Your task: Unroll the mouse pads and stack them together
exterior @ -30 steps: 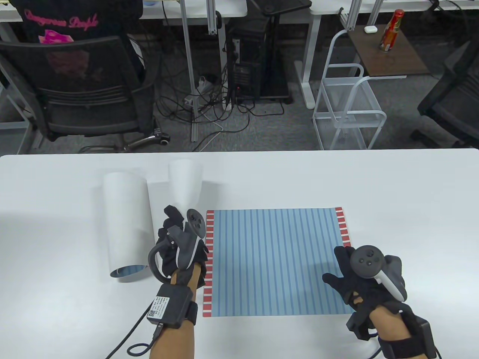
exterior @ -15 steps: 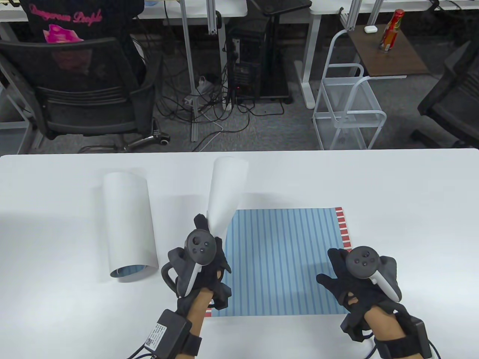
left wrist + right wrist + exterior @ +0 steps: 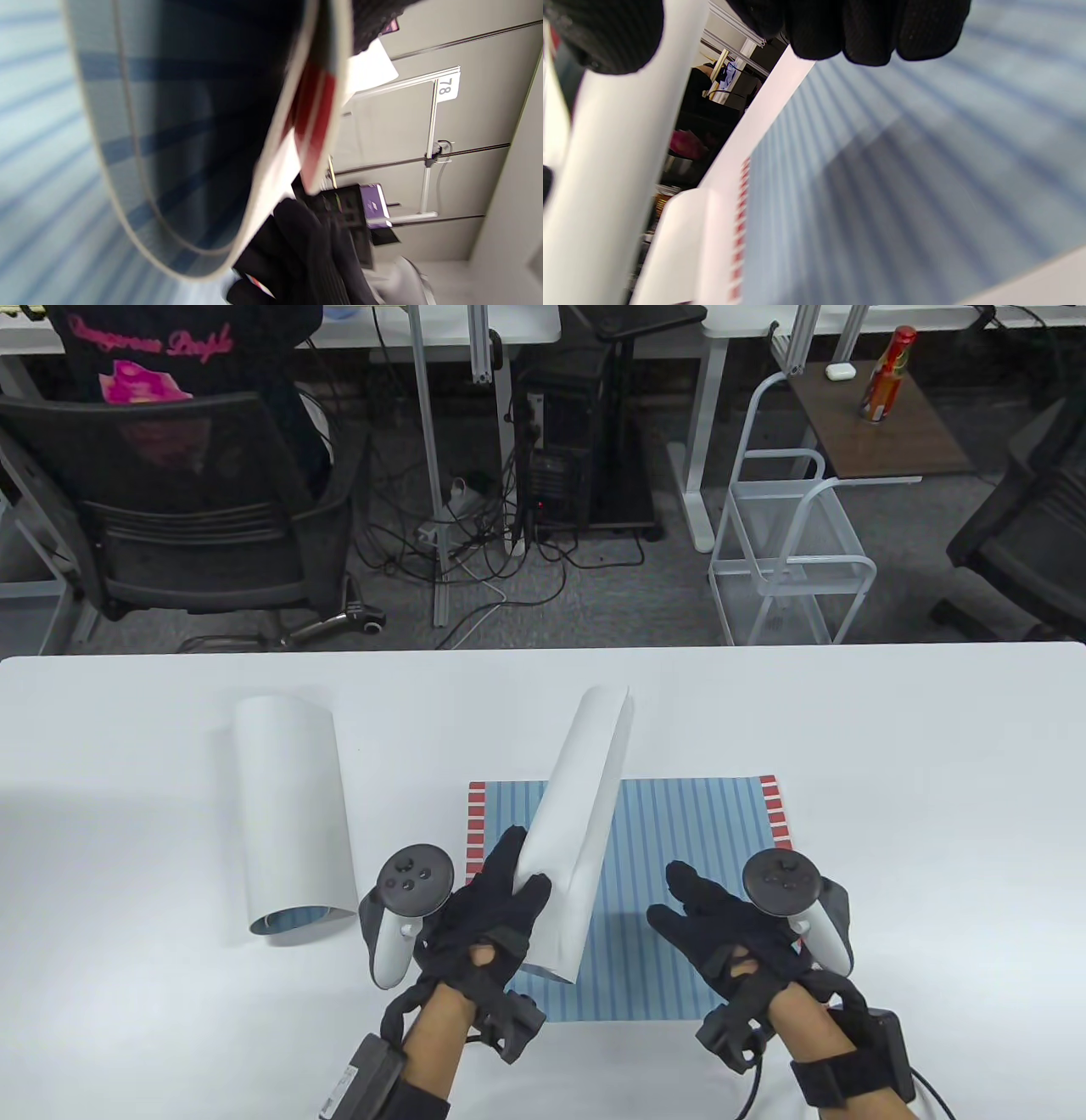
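Table (image 3: 891, 729), white, carries all task items. Flat mouse pad (image 3: 679, 831), blue-striped with red-and-white blocks along its left and right edges, lies unrolled at the centre of the near half; its blue stripes fill most of the right wrist view (image 3: 903, 169).

Second rolled pad (image 3: 293, 814), white side outward, lies on the table to the left of the flat pad and well apart from it, with its striped inner face visible at the near open end.

Held rolled pad (image 3: 581, 823), also white outside, is raised over the flat pad at a slant, its far end tipped away and to the right, its near end low above the flat pad's near-left area. The left wrist view looks into its open end (image 3: 191, 140), where curled striped layers and a red edge block show.

Left hand (image 3: 484, 920) grips the near part of this roll, fingers wrapped around it from the left.

Right hand (image 3: 730, 937) is over the near-right part of the flat pad, fingers spread and holding nothing; contact with the pad cannot be confirmed. Its fingertips (image 3: 865, 29) show at the top of the right wrist view.
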Motion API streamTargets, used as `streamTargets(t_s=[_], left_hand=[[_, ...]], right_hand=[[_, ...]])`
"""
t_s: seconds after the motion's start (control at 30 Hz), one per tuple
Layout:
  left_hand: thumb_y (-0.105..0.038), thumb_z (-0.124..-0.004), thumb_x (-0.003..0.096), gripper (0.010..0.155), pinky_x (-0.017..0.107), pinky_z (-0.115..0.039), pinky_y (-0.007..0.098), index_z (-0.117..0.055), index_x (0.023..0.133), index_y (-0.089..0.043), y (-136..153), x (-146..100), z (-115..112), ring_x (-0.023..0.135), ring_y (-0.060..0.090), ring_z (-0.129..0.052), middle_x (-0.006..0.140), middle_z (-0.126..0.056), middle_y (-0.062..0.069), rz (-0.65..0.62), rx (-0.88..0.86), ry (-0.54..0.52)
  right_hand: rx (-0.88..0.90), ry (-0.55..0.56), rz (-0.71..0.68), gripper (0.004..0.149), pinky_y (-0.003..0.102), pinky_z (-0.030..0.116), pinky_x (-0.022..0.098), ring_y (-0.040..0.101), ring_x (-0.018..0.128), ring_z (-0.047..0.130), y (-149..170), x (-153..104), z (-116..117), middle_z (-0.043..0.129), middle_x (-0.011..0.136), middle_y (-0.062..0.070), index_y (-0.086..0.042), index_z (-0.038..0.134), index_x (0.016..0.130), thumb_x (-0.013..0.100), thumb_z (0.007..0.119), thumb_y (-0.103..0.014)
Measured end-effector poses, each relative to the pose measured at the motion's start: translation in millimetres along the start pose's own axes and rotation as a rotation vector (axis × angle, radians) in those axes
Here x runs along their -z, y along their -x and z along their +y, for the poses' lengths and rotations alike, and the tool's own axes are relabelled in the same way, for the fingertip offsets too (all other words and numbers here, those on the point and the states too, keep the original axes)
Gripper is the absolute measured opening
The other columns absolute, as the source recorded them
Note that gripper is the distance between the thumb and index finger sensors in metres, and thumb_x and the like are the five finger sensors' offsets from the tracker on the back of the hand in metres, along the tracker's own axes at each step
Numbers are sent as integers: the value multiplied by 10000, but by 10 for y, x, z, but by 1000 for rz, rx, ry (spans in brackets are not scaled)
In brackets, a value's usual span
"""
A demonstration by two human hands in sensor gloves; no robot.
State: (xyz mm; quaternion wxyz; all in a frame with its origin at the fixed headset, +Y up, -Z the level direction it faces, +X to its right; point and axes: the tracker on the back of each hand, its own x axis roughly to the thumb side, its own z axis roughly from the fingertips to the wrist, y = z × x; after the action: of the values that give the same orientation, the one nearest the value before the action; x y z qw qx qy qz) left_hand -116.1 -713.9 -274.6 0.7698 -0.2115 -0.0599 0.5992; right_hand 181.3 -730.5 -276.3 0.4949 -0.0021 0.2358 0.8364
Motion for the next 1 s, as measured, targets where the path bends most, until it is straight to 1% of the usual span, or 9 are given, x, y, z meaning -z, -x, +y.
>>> streamTargets(t_s=[0.1, 0.17, 0.33, 0.43, 0.6, 0.67, 0.77, 0.87, 1.0], left_hand=[[-432, -669, 517, 721, 615, -827, 342, -320, 1117, -236, 30, 33, -70, 839, 279, -880, 1096, -662, 21, -9, -75, 87], [-438, -657, 517, 719, 624, -822, 339, -311, 1117, -244, 53, 55, -131, 849, 273, -874, 1101, -656, 12, -8, -119, 137], [-459, -620, 519, 729, 658, -792, 349, -259, 1120, -259, 144, 74, -240, 890, 272, -836, 1131, -592, 4, 17, -188, 206], [-466, -597, 522, 736, 691, -750, 380, -213, 1121, -278, 187, 100, -304, 938, 293, -778, 1158, -525, 8, 34, -208, 264], [-486, -591, 524, 748, 725, -711, 425, -186, 1122, -294, 212, 119, -371, 993, 313, -723, 1185, -461, 19, 56, -182, 303], [-531, -592, 525, 767, 741, -686, 442, -179, 1125, -289, 220, 126, -392, 1013, 329, -687, 1192, -426, 39, 63, -179, 321], [-634, -582, 503, 840, 788, -612, 489, -168, 1126, -251, 233, 137, -404, 1097, 372, -542, 1207, -331, 57, 61, -182, 347], [-692, -552, 480, 897, 823, -524, 526, -127, 1120, -228, 245, 135, -405, 1141, 404, -423, 1216, -253, 85, 56, -232, 368], [-724, -527, 458, 930, 830, -498, 531, -109, 1116, -216, 252, 116, -353, 1153, 411, -396, 1217, -232, 109, 46, -314, 357]], right_hand=[[206, -66, -14, 792, 560, 627, 609, 401, 883, 656, -54, 69, 125, 582, 1023, 118, -246, 454, 998, 347, 745, -591], [298, -89, -30, 766, 542, 667, 583, 385, 847, 715, -71, 96, 185, 635, 992, 115, -239, 465, 994, 362, 742, -574], [441, -126, -45, 735, 493, 743, 518, 342, 754, 823, -18, 129, 238, 725, 921, 109, -187, 485, 983, 389, 760, -520], [456, -114, -27, 726, 474, 767, 497, 333, 720, 854, 35, 136, 231, 732, 904, 127, -169, 489, 978, 396, 776, -493], [465, -99, -3, 689, 457, 795, 466, 325, 669, 895, 121, 151, 206, 761, 868, 139, -147, 525, 962, 401, 804, -433], [455, -85, 1, 678, 453, 801, 460, 318, 656, 905, 144, 149, 187, 772, 858, 136, -143, 537, 957, 401, 806, -425], [442, -71, -3, 662, 451, 806, 455, 313, 640, 916, 162, 141, 155, 789, 841, 134, -140, 557, 951, 402, 815, -406], [394, -49, -19, 645, 453, 805, 450, 314, 630, 918, 163, 125, 125, 796, 835, 132, -146, 571, 947, 403, 825, -382], [344, -38, -40, 636, 454, 806, 442, 314, 617, 923, 146, 104, 107, 808, 823, 134, -137, 584, 944, 403, 825, -368]])
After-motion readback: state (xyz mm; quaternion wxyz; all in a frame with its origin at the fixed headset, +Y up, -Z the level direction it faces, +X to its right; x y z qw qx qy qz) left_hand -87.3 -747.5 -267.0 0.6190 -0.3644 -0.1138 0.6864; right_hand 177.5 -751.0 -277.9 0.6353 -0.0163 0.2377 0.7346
